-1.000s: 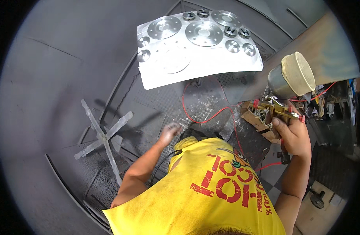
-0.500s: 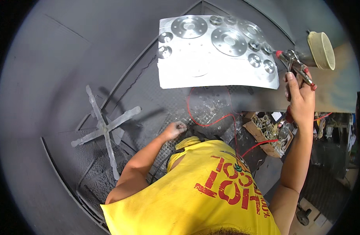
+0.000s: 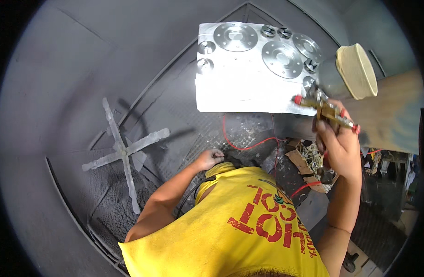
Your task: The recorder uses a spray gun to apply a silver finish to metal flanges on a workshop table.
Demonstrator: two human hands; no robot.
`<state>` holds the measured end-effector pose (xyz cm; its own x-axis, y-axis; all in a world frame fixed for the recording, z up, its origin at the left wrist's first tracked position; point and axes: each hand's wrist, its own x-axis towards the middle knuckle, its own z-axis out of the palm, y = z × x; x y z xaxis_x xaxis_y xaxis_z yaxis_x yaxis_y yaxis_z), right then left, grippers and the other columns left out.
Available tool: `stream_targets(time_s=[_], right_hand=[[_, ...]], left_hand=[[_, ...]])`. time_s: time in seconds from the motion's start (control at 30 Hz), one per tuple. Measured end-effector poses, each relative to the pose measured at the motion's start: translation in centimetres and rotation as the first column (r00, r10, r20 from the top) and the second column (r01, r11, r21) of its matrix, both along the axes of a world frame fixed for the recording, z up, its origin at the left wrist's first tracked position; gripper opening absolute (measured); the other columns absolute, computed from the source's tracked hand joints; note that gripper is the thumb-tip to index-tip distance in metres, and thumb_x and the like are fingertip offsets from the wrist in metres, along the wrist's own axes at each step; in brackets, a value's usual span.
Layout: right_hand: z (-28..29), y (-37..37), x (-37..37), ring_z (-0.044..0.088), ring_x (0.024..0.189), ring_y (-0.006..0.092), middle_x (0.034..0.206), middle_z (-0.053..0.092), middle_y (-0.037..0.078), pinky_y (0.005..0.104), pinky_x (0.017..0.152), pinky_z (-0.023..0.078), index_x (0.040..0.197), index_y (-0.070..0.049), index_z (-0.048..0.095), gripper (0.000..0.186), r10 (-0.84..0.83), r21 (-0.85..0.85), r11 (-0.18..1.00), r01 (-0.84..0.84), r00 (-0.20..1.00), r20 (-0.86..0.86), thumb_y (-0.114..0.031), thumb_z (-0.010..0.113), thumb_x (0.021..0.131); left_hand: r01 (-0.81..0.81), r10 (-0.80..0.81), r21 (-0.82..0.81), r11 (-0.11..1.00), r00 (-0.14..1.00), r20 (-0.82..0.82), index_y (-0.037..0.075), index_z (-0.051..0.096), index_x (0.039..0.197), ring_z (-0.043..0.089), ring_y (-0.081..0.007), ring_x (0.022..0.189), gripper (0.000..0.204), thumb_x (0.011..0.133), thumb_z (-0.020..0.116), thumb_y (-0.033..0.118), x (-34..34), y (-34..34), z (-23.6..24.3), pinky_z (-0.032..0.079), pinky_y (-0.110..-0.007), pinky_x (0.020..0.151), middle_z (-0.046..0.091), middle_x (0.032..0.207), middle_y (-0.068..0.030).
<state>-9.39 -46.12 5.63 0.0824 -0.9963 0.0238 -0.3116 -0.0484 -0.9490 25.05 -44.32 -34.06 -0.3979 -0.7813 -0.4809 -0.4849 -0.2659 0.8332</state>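
My right hand [image 3: 336, 141] grips a brass-coloured spray gun [image 3: 330, 111] with red fittings; its metal cup [image 3: 331, 76] has a beige cover [image 3: 353, 69]. The nozzle points left across the lower right of a white sheet [image 3: 239, 92]. On that sheet lie several silvery flanged discs [image 3: 281, 60] and smaller round metal pieces [image 3: 205, 64], some hidden behind the gun. My left hand [image 3: 211, 158] is down beside my yellow-shirted body, fingers curled at some dark material; what they hold, if anything, is unclear.
A grey cross-shaped stand [image 3: 112, 157] stands left, before grey walls [image 3: 59, 55]. A red hose [image 3: 239, 147] snakes over the floor. A cardboard box [image 3: 299, 164] of clutter lies beneath a tan panel [image 3: 392, 111] at right, with cluttered shelving [image 3: 383, 171] beyond.
The spray gun rose toward the sheet's right end, then came slightly down and left. The sheet has shifted rightward in view. My left hand moved slightly right, fingers curled.
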Motion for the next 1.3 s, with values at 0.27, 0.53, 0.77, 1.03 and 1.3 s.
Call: stream_targets(time_s=[0.27,0.53,0.77,1.03,1.3], right_hand=[[-1.2,-3.1,-8.1,0.05,0.059,0.0108,0.069,0.053,0.002,0.0303,0.054,0.041,0.101,0.001,0.056,0.024,-0.542,-0.495,0.794,0.354,0.78,-0.313,-0.023,0.059,0.103],[-1.8,3.0,-16.1,0.054,0.062,0.012,0.077,0.061,0.004,0.0289,0.055,0.042,0.102,0.001,0.058,0.024,-0.627,-0.414,0.769,0.487,0.702,-0.337,-0.023,0.059,0.101],[-3.4,9.5,-17.6,0.049,0.062,0.0056,0.086,0.062,0.0,0.0229,0.053,0.039,0.127,0.002,0.054,0.035,-0.214,0.12,0.973,0.199,0.969,0.124,-0.019,0.062,0.1],[-8.9,9.7,-29.3,0.06,0.078,0.016,0.099,0.069,0.01,0.0314,0.072,0.049,0.124,0.001,0.057,0.027,-0.548,-0.425,0.807,0.409,0.786,-0.285,-0.011,0.058,0.1],[-15.7,13.8,-32.6,0.052,0.064,0.0066,0.1,0.069,0.004,0.0236,0.058,0.045,0.127,-0.001,0.056,0.029,-0.468,-0.102,0.881,0.462,0.883,-0.047,-0.017,0.055,0.103]], left_hand=[[0.211,-0.217,-0.066,0.975,0.972,-0.09,0.003,0.068,0.114,0.064,-0.0162,0.092,0.025,0.093,0.07,0.017,-6.7,-4.3,4.4,0.051,-0.032,0.085,0.071,0.102,-0.0077],[0.365,-0.375,-0.167,0.916,0.927,-0.032,0.006,0.072,0.108,0.065,-0.0144,0.087,0.014,0.095,0.068,0.012,-13.8,-4.9,6.7,0.052,-0.032,0.08,0.072,0.091,-0.0054],[0.173,-0.188,-0.077,0.982,0.944,-0.27,-0.001,0.07,0.105,0.064,-0.01,0.086,0.018,0.101,0.062,0.015,-22.7,-4.9,6.9,0.052,-0.027,0.079,0.072,0.094,-0.0032],[-0.079,-0.005,-0.211,0.974,0.929,-0.371,0.001,0.067,0.099,0.056,-0.0066,0.07,0.014,0.099,0.065,0.016,-33.5,-5.5,10.2,0.047,-0.025,0.067,0.062,0.076,0.0009],[-0.428,0.554,0.364,0.828,0.519,-0.651,0.01,0.058,0.114,0.053,-0.0083,0.066,0.025,0.096,0.07,0.022,-44.5,-8.1,14.1,0.047,-0.025,0.06,0.059,0.088,0.0035]])
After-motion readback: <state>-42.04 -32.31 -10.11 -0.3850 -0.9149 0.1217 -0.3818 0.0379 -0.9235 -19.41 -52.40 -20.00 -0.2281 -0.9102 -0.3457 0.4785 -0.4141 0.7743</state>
